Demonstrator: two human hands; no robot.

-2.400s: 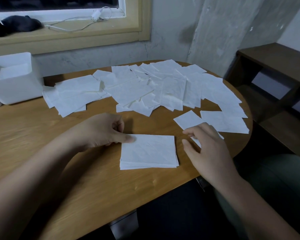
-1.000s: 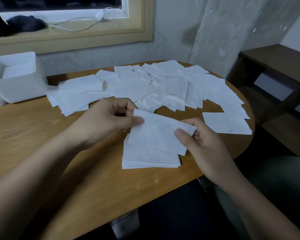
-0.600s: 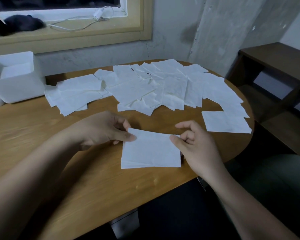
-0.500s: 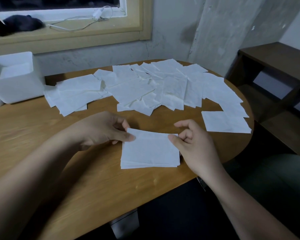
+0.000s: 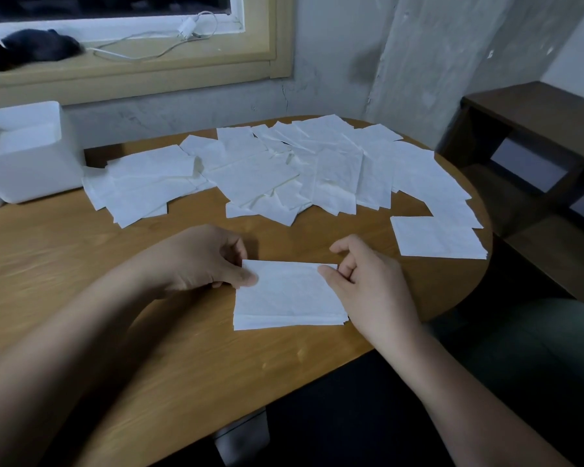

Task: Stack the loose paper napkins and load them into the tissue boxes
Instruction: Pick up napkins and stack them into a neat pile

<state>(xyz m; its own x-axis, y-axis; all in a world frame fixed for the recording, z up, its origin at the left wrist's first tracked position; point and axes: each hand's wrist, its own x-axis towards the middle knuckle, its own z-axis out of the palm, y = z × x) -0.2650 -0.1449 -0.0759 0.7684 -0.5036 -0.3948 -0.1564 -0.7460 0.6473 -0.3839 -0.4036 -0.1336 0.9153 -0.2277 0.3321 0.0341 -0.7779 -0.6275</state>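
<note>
A neat stack of white napkins (image 5: pixel 289 298) lies near the front edge of the wooden table (image 5: pixel 64 251). My left hand (image 5: pixel 203 259) pinches the top napkin at its far left corner. My right hand (image 5: pixel 368 281) pinches the same napkin at its far right corner, thumb on top. Several loose napkins (image 5: pixel 284 166) are spread over the far half of the table. A separate small pile (image 5: pixel 435 237) lies at the right edge. An open white tissue box (image 5: pixel 27 153) stands at the far left with napkins inside.
A window sill with a white cable (image 5: pixel 155 45) and a dark object (image 5: pixel 38 48) runs behind the table. A dark wooden shelf unit (image 5: pixel 533 156) stands to the right. The table's rounded edge drops off at the right and front.
My right hand took a loose napkin from the right; both hands lifted it over the stack and lowered it flat. Since half a second ago the hands have barely moved.
</note>
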